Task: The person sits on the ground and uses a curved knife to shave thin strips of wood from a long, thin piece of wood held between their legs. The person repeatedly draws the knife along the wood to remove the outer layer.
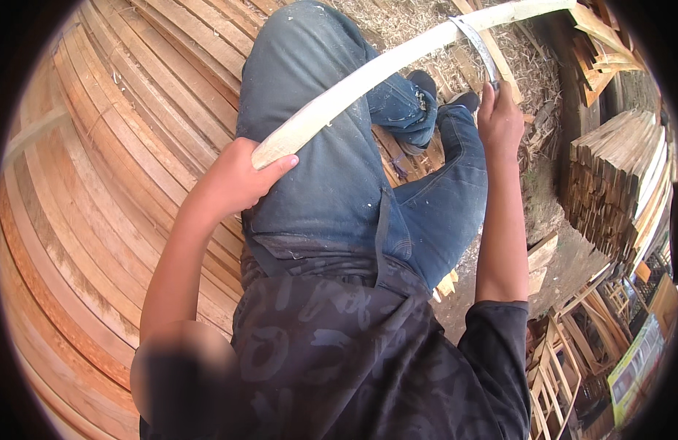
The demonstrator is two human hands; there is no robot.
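Observation:
A long pale strip of wood (398, 70) slants across my thigh up to the far right. My left hand (240, 176) is closed round its near end, the thumb lying along the edge. In my closed right hand (500, 117) is a knife (480, 45) with a narrow, slightly curved metal blade. Its handle is mostly hidden by my fingers. The blade crosses the strip toward its far part, and its tip shows past the upper edge. Whether it cuts into the wood cannot be seen.
I sit on long stacked planks (82, 198) that spread out to the left. Pale shavings (416, 26) cover the ground ahead. At the right stands a stack of cut slats (614, 180), with wood offcuts (603, 55) beyond it and loose thin strips (566, 367) nearer me.

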